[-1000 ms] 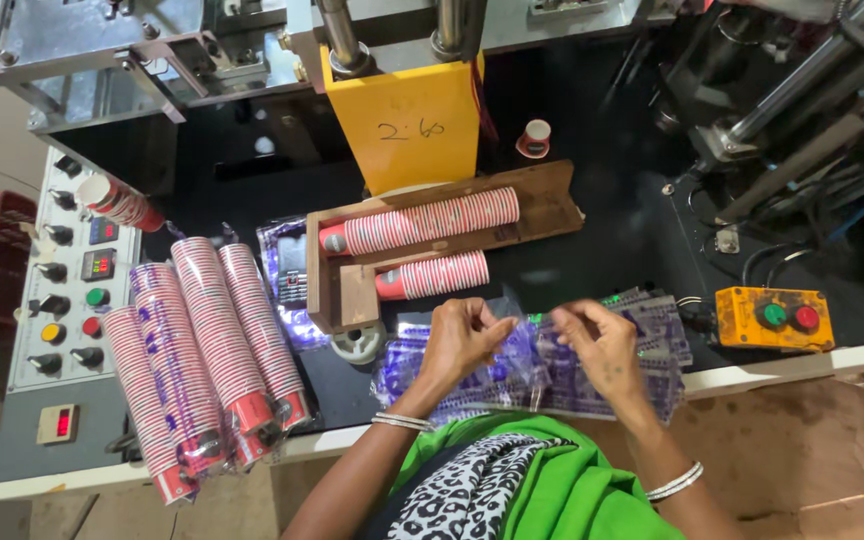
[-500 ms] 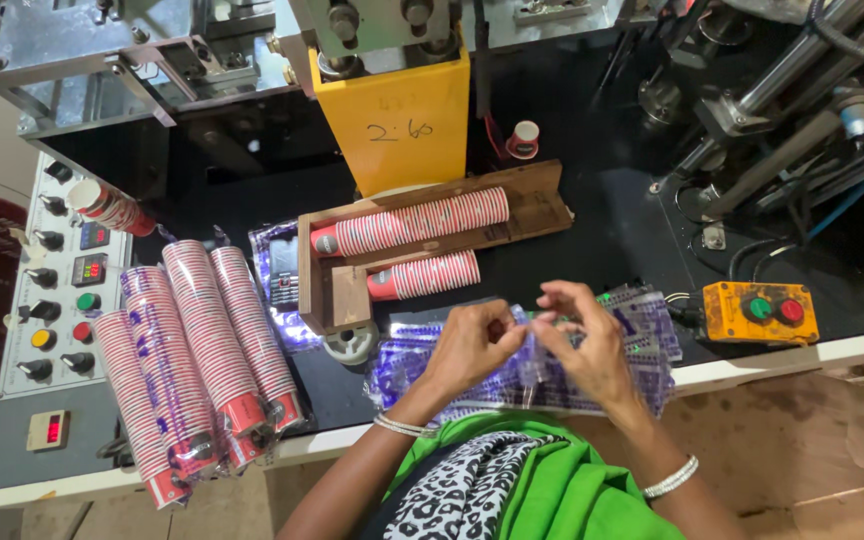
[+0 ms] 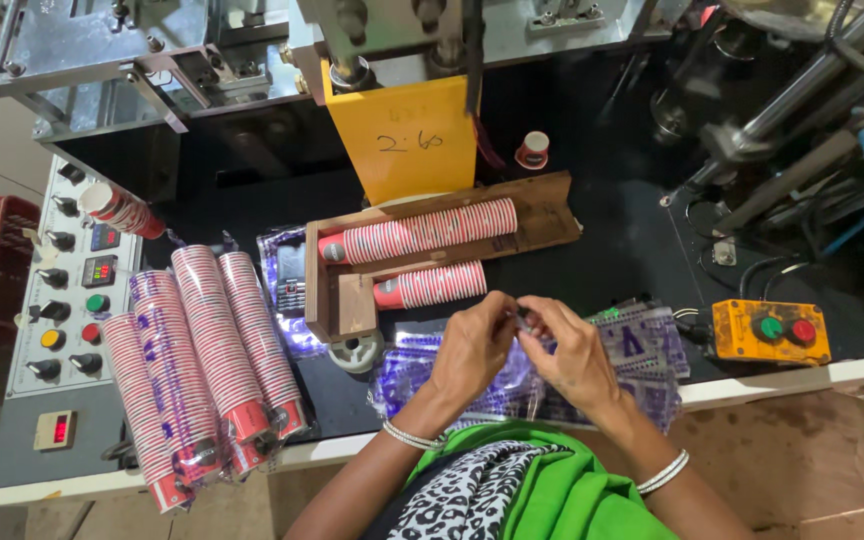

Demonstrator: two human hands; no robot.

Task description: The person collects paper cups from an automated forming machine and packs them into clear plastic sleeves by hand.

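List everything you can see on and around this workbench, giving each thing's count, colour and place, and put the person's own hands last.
bagged cup stacks: several, red-and-white, left of bench
wooden tray: one, brown, centre
loose cup stacks: two, red-and-white, in wooden tray
plastic bags: a pile, clear with purple print, under hands
yellow card: one, on machine behind tray
control panel: one, grey, far left
button box: one, orange, right
left hand: pinching a bag
right hand: pinching same bag

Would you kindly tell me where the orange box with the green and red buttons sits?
In the head view, the orange button box sits at the table's right edge, just right of the printed plastic sleeves.
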